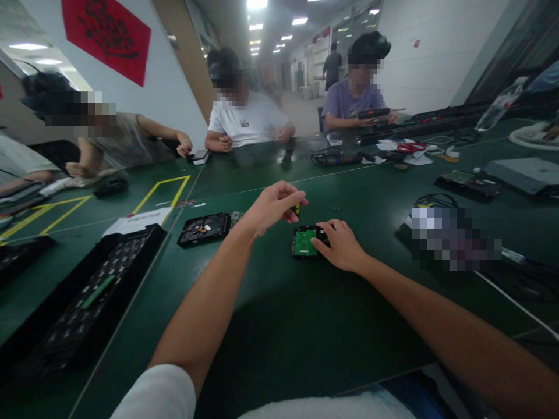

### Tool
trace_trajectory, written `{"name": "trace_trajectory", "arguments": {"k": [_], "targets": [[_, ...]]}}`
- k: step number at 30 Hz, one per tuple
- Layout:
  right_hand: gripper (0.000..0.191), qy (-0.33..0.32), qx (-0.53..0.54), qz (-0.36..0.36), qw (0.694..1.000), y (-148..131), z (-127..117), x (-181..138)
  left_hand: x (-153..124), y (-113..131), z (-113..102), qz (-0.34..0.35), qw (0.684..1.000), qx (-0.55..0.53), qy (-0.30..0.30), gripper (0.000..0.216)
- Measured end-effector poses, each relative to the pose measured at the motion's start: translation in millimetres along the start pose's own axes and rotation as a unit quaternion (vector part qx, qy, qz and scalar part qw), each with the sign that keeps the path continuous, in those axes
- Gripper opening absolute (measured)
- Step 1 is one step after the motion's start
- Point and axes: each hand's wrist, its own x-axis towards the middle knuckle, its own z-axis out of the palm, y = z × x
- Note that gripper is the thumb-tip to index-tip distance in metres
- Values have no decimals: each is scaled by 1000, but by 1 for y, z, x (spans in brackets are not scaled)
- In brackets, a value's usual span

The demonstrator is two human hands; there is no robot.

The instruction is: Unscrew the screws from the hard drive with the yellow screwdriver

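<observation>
we've got left hand (276, 207) pinching a black-and-yellow item (297, 209), mostly hidden; right hand (341, 245) rests on the green-boarded drive (304, 242), can't tell if it's gripping

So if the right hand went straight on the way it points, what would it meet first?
Beyond the hard drive it touches, probably the black-and-yellow tool in the left hand, though depth is unclear and it might pass beneath.

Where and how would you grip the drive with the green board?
Probably the drive by its near and far edges, coming from the left: it lies flat, boxy, green board up, and the right hand covers its right end.
</observation>
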Motion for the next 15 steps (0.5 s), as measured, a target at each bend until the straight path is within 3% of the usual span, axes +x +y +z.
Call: {"name": "trace_trajectory", "arguments": {"k": [8,15], "targets": [[59,-1,2,-6,1000,-2,-2,-1,2,1,-6,-37,997,-47,-42,30],[59,2,-1,-5,1000,-1,-1,-1,2,-1,-4,-18,999,20,26,21]]}}
